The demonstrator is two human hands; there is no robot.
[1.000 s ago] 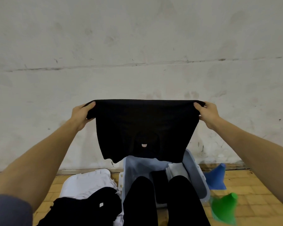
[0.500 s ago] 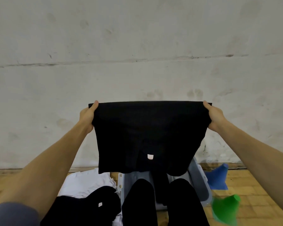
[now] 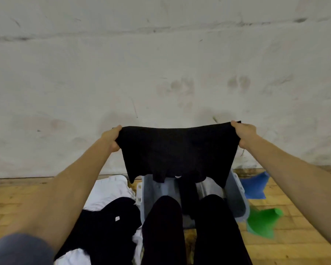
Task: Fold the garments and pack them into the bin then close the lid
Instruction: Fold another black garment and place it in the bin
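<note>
Both hands have come lower than half a second ago, and the black garment (image 3: pixel 177 152) now hangs with its bottom edge just over the open grey bin (image 3: pixel 239 196). The left hand (image 3: pixel 111 137) pinches the top left corner of the garment, fingers curled on the cloth, and the right hand (image 3: pixel 244 133) grips the top right corner in the same way, so the top edge is stretched between them with a slight sag in the middle. A small white label shows near the lower edge of the garment. Inside the bin, some dark cloth lies at the bottom. The person's legs in black trousers (image 3: pixel 163 226) stand at the near side of the bin. Left of the bin, a pile of white and black clothes (image 3: pixel 111 213) lies on the wooden floor (image 3: pixel 13 203). Right of the bin stand a blue cone (image 3: pixel 256 185) and a green cone (image 3: pixel 263 221). Behind everything is a stained white wall (image 3: pixel 161 64).
</note>
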